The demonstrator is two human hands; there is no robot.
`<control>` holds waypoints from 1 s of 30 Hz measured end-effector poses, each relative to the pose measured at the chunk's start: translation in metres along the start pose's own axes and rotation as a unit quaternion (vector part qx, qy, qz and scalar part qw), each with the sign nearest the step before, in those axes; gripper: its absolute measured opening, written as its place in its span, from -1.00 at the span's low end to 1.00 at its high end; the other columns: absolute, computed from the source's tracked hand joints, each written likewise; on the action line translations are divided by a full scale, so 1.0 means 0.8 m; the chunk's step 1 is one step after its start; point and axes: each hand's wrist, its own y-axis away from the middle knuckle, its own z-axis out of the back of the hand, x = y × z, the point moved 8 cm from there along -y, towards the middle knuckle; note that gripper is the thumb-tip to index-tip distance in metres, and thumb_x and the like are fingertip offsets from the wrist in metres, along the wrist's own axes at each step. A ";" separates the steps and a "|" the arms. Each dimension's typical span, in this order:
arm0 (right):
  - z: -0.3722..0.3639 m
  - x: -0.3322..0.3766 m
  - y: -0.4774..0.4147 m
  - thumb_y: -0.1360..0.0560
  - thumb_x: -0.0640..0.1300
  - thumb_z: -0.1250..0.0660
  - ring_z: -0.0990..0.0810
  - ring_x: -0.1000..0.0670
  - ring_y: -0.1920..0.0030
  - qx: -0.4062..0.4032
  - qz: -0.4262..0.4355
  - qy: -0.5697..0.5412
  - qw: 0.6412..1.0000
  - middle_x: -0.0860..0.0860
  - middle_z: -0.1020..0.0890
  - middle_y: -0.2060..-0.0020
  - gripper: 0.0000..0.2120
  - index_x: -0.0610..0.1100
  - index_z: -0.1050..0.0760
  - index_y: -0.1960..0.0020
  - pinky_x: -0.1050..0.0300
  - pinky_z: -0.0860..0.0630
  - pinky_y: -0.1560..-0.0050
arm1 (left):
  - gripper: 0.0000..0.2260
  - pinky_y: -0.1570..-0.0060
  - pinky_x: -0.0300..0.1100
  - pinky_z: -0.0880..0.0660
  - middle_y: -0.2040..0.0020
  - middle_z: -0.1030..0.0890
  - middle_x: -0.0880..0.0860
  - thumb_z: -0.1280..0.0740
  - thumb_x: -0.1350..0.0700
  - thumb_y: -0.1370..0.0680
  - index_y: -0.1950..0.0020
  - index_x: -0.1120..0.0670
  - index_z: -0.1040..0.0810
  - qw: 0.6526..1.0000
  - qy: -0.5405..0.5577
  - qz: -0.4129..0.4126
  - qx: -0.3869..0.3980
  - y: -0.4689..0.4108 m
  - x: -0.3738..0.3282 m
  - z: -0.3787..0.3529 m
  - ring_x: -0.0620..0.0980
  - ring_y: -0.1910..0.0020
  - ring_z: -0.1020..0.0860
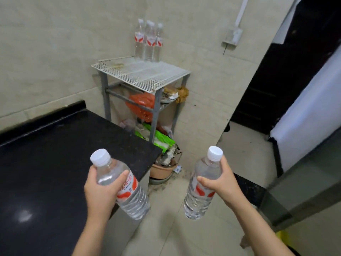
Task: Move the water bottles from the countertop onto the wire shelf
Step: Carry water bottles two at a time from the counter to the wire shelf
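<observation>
The black bench [55, 154] fills the left side, its top bare and glossy, its corner ending near the middle. Over that corner the left hand [100, 193] has its grip wrapped shut around a clear water bottle, the left bottle [121, 183], held tilted with its white cap toward the upper left and its base hanging past the bench edge above the floor; fingers and thumb close over the shoulder and the red and white label. Beyond, in the tiled corner, stands the wire shelf [141, 74], a white grid top on grey legs. Three bottles [148, 41] stand upright and close together at its back right corner against the wall, the rest of the grid being bare. Below the top, orange and green bags [147, 117] crowd the lower levels, and a clay-coloured pot [161, 170] sits on the floor beside the bench end. To the right, the right hand [219, 182] has its grip closed around the right bottle [203, 187], held nearly upright over the floor tiles, cap up, well apart from the shelf.
</observation>
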 end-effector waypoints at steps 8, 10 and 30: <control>0.005 -0.024 -0.107 -0.08 -0.10 -0.50 -0.57 0.07 0.01 0.011 -0.024 0.005 1.000 0.04 -0.56 0.04 -0.47 0.10 -0.37 0.03 0.14 -0.51 -0.08 | -0.65 0.28 -0.48 -0.51 0.15 -0.56 -0.07 -0.45 0.35 -0.31 0.04 0.04 -0.47 0.999 0.007 -0.015 0.040 -0.089 0.005 -0.096 -0.11 0.17 -0.54; 0.009 -0.031 -0.130 -0.08 -0.09 -0.50 -0.57 -0.01 -0.03 0.019 -0.024 -0.004 1.000 0.02 -0.57 0.02 -0.46 0.11 -0.37 0.02 0.06 -0.51 -0.11 | -0.63 0.28 -0.49 -0.51 0.15 -0.56 -0.07 -0.45 0.35 -0.30 -0.01 0.09 -0.46 0.998 0.005 -0.023 0.050 -0.102 0.001 -0.119 -0.14 0.18 -0.54; 0.174 0.001 -0.496 -0.14 -0.28 -0.54 -0.56 0.31 0.13 0.061 0.144 -0.057 0.986 0.13 -0.53 0.04 -0.40 0.12 -0.33 0.01 0.42 -0.51 0.11 | -0.60 0.26 -0.42 -0.53 0.19 -0.66 -0.27 -0.45 -0.05 -0.05 0.13 -0.15 -0.53 0.974 0.055 -0.215 0.041 -0.265 -0.137 -0.429 -0.27 0.20 -0.62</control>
